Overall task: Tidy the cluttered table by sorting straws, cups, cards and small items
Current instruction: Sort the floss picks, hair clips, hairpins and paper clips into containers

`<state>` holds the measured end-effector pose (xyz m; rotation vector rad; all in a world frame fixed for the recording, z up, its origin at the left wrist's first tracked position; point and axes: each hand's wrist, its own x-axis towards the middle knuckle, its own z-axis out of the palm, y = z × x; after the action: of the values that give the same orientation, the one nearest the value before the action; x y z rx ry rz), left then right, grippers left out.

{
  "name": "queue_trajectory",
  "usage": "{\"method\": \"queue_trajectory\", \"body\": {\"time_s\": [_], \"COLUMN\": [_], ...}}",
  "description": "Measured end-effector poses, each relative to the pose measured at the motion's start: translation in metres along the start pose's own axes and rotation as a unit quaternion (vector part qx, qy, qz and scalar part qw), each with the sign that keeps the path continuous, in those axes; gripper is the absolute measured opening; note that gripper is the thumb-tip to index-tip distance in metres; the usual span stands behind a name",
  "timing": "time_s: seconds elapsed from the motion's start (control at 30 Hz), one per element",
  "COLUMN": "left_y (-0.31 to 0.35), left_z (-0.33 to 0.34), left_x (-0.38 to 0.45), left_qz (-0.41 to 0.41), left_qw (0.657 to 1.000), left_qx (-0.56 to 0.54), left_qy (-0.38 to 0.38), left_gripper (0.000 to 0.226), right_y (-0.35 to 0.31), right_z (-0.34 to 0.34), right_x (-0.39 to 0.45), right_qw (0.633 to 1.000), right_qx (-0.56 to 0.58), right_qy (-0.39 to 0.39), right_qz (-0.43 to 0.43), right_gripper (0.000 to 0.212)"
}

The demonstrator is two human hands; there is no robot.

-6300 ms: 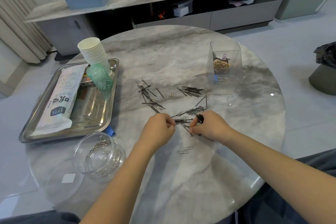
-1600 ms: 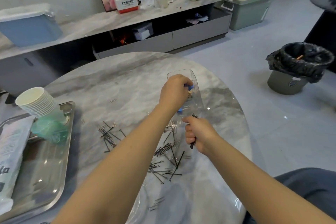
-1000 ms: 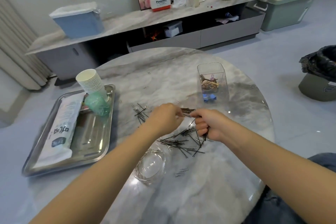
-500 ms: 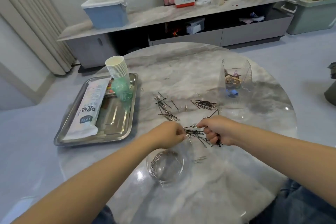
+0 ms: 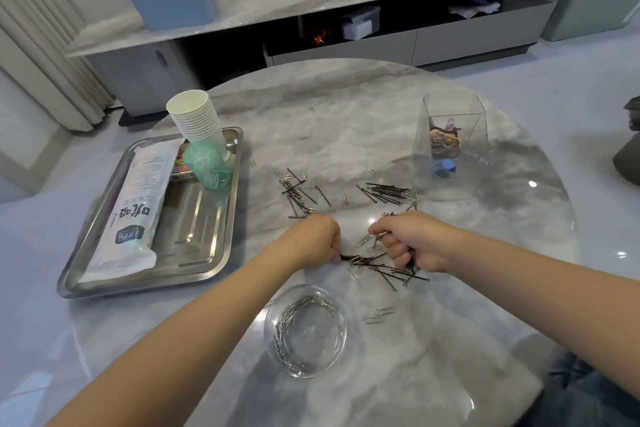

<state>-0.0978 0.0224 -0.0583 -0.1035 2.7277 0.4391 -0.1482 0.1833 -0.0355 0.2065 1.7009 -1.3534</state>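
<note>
Round marble table [image 5: 398, 374], viewed from the seated edge. Nearest: clear glass bowl [image 5: 305, 331] with paper clips along its inner wall. Beyond it, left hand [image 5: 313, 242] pinches black hairpins [image 5: 381, 265] from a mixed pile; right hand [image 5: 414, 241] is clenched around a bundle of pins. Further scattered pins [image 5: 386, 190] lie mid-table. Far left, steel tray [image 5: 194, 274] bears stacked paper cups [image 5: 199, 121]; far right, clear square container [image 5: 450, 135] holds small items.

- Black hairpins [image 5: 384, 267] between the fingers [image 5: 394, 248]
- Silver paper clips [image 5: 294, 326], nearer than the fingers
- Grey-veined marble table [image 5: 346, 121]
- White cups [image 5: 197, 121], far left of the fingers
- Steel-grey tray [image 5: 194, 239]
</note>
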Motion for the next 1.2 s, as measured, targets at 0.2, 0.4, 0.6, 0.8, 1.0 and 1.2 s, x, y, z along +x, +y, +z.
{"method": "queue_trajectory", "body": {"time_s": [0.2,0.4,0.6,0.8,1.0,1.2], "left_y": [-0.004,-0.011,0.004,0.020,0.018,0.010], "left_z": [-0.012,-0.028,-0.031,-0.026,-0.029,-0.034], "left_x": [-0.004,-0.012,-0.016,-0.021,-0.022,-0.027], "left_qz": [-0.018,-0.061,-0.080,-0.064,-0.072,-0.092], "left_qw": [0.999,0.950,0.804,0.767,0.755,0.825], "left_qx": [-0.043,-0.306,-0.584,-0.627,-0.634,-0.532], "left_qy": [-0.007,-0.005,-0.083,-0.123,-0.153,-0.168], "left_gripper": [0.013,0.009,0.009,0.015,0.016,0.015], "right_y": [0.001,0.001,-0.001,0.002,0.000,-0.008], "right_z": [0.000,-0.002,0.006,0.004,0.000,-0.006], "right_x": [-0.001,-0.003,-0.009,-0.004,-0.006,-0.004], "right_qw": [1.000,0.999,0.984,0.983,0.979,0.982], "right_qx": [0.003,0.037,0.128,0.114,0.145,0.136], "right_qy": [-0.004,0.000,-0.085,-0.062,-0.034,0.007], "right_qz": [0.001,-0.008,-0.085,-0.126,-0.141,-0.131], "right_gripper": [0.004,0.004,0.023,0.019,0.020,0.023]}}
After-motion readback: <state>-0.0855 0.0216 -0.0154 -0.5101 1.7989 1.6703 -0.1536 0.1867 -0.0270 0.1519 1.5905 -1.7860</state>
